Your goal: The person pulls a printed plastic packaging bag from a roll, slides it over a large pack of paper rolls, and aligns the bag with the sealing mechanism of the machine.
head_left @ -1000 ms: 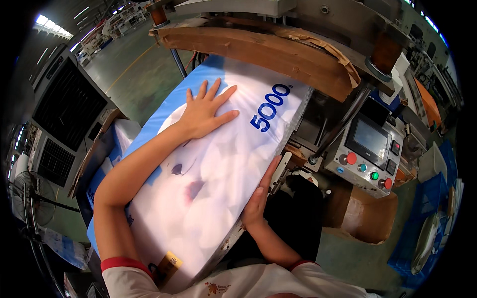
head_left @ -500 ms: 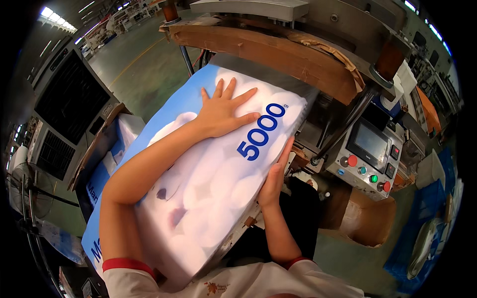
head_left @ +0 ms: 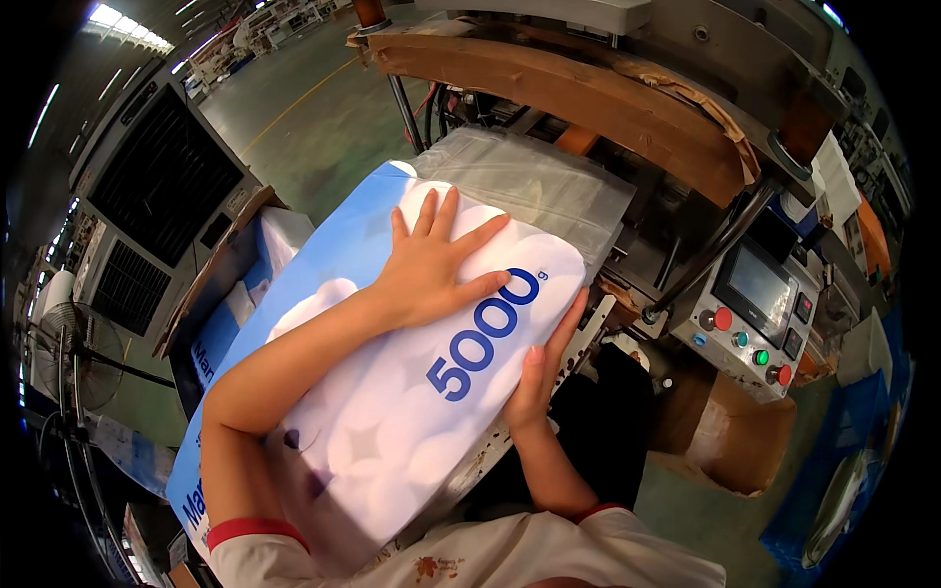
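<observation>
Blue-and-white printed plastic packaging (head_left: pixel 387 402) slants across the centre of the frame.
From my remote seat I see its long axis run lower left to upper centre, far end pointing at clear plastic; the left hand (head_left: pixel 426 269) lies spread flat on top, gripping nothing; the right hand (head_left: pixel 537 382) flanks its right edge, and I can't tell whether it pinches.

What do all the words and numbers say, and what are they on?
I won't copy the writing, but here's where it is:
Big blue number: white-and-blue plastic under the left hand.
Dark letters, partly covered: same plastic, lower left.
Blue letters, partly hidden: folded plastic in the box.
Tiny letters beside a leaf picture: shirt, too small to read.
Any control panel marks: too small to read.
</observation>
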A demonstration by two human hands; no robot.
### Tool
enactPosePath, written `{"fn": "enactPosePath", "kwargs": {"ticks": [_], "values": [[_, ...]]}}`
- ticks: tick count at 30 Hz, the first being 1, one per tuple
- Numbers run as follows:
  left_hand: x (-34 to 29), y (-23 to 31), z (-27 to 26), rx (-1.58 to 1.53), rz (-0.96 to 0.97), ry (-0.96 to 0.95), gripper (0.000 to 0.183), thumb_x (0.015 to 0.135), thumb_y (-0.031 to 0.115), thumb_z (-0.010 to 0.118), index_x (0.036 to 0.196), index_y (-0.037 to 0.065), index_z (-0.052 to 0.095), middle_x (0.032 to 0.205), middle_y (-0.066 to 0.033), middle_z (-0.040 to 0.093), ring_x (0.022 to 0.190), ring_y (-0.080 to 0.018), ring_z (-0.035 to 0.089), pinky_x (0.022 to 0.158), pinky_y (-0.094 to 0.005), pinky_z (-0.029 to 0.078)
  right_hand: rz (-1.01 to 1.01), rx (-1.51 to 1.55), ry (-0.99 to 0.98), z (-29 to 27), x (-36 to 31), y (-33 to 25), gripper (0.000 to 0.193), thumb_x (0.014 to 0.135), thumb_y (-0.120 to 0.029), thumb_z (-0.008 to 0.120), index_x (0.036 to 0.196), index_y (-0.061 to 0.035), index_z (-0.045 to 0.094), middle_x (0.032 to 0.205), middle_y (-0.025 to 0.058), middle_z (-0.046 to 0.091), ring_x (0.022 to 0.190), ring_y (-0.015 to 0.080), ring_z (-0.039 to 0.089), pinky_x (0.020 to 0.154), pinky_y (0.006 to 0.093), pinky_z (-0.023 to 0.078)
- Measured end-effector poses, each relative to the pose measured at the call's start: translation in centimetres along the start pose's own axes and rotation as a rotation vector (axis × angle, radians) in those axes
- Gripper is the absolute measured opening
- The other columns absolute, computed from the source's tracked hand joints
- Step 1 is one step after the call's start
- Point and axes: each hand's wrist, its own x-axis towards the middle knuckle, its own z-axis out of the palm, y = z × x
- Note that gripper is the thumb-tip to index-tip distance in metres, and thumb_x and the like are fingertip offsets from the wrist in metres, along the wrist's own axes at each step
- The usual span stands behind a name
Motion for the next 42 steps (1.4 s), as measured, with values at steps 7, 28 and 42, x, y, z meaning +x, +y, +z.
{"fn": "enactPosePath", "kwargs": {"ticks": [7, 28, 42], "values": [[0.1, -0.2, 0.2, -0.007, 0.001, 0.023, 0.070, 0.089, 0.065, 0.045, 0.149, 0.031, 0.033, 0.154, -0.0321, 0.011, 0.144, -0.0482, 0.007, 0.109, -0.0672, 0.004, -0.015, 0.001, -0.025, -0.1, 0.4, -0.2, 0.090, 0.093, -0.049, 0.038, 0.148, 0.0075, -0.004, 0.154, 0.0287, 0.000, 0.143, 0.0414, 0.008, 0.114, 0.0532, 0.009], [-5.8, 5.7, 1.3, -0.589, 1.016, -0.156, 0.020, 0.088, 0.025, 0.064, 0.099, 0.009, 0.070, 0.115, -0.0069, 0.065, 0.117, -0.0249, 0.056, 0.106, -0.0458, 0.036, 0.173, 0.354, -0.075, -2.7, -8.1, -1.1, 0.037, 0.095, -0.035, 0.053, 0.101, 0.0012, 0.061, 0.089, 0.0038, 0.061, 0.072, 0.0116, 0.057, 0.063, 0.0235, 0.045], [-4.9, 6.1, 1.5, -0.542, 1.060, -0.074, 0.019, 0.086, 0.025, 0.062, 0.087, 0.008, 0.070, 0.100, -0.0049, 0.066, 0.106, -0.0257, 0.054, 0.109, -0.0463, 0.033, -0.208, -0.185, -0.405, -3.5, -5.1, 0.9, 0.045, 0.087, -0.036, 0.059, 0.124, -0.0116, 0.051, 0.109, 0.0088, 0.059, 0.102, 0.0281, 0.060, 0.083, 0.0427, 0.047]]}}
